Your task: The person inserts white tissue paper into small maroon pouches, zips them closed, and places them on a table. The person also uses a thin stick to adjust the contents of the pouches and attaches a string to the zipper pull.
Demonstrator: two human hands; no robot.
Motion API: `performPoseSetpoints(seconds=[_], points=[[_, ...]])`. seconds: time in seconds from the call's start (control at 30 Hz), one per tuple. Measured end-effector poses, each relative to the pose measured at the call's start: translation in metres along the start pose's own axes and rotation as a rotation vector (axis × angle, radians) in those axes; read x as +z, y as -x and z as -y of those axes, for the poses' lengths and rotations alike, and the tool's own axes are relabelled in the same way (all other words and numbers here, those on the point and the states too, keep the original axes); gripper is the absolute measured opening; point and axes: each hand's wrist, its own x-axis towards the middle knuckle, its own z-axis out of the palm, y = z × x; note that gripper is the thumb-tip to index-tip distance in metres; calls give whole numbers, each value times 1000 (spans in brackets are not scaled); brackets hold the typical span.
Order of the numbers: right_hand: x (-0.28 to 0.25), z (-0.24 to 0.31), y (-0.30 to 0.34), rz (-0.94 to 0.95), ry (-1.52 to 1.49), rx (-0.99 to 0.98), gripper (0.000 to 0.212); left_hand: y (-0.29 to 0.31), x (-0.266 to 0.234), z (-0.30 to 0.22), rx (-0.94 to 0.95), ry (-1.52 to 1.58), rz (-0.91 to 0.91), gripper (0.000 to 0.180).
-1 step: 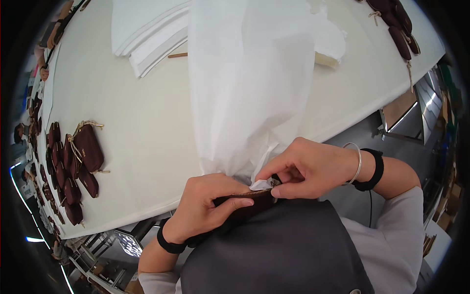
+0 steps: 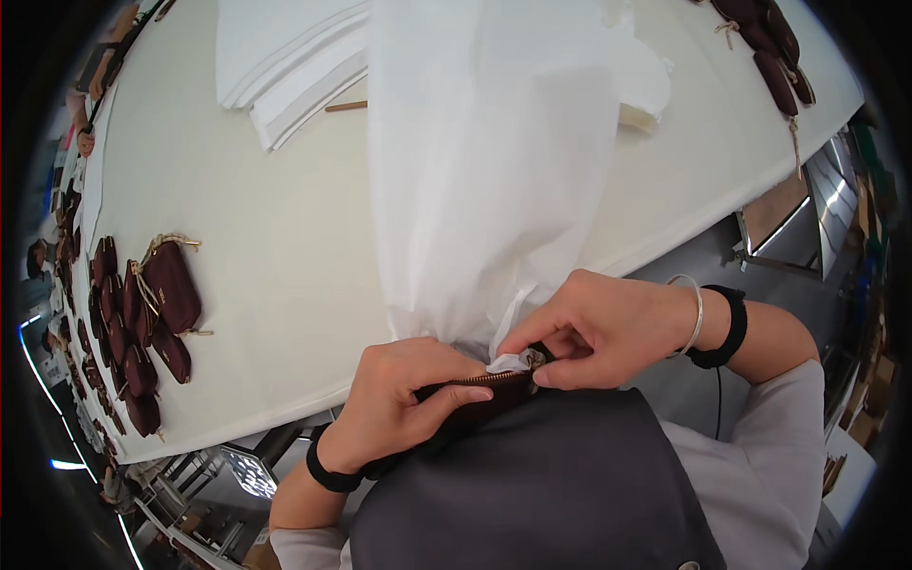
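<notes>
A dark maroon zip pouch (image 2: pixel 480 401) is held close against my dark apron at the table's near edge. Its brass-coloured zip teeth (image 2: pixel 467 381) show along the top edge. My left hand (image 2: pixel 404 394) grips the pouch, its thumb lying along the near side of the zip. At the right end of the zip, my right hand (image 2: pixel 594 332) is pinched closed, thumb and forefinger at the pouch corner. Crumpled white material (image 2: pixel 509 362) sticks out of the mouth between the hands. Beyond, a large thin white sheet (image 2: pixel 484 190) gathers down to the hands. The pouch's inside is hidden.
Several maroon pouches (image 2: pixel 176 290) with cords lie on the white-covered table (image 2: pixel 275 247) at left; more pouches (image 2: pixel 774 81) lie far right. Stacked white sheets (image 2: pixel 285 47) and a thin brown stick (image 2: pixel 346 106) lie beyond. Another person's hand (image 2: pixel 85 142) shows at far left.
My right thumb and the pouch corner have shifted very slightly right. The white sheet has moved a little. Both hands keep their hold.
</notes>
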Motion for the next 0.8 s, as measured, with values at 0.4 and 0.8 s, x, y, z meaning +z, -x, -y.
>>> performPoseSetpoints(seconds=[0.4, 0.8], points=[[7, -8, -16, 304, -21, 294, 22, -3, 8, -2, 25, -129, -40, 10], [42, -37, -7, -357, 105, -132, 25, 35, -15, 12, -11, -350, -285, 24]])
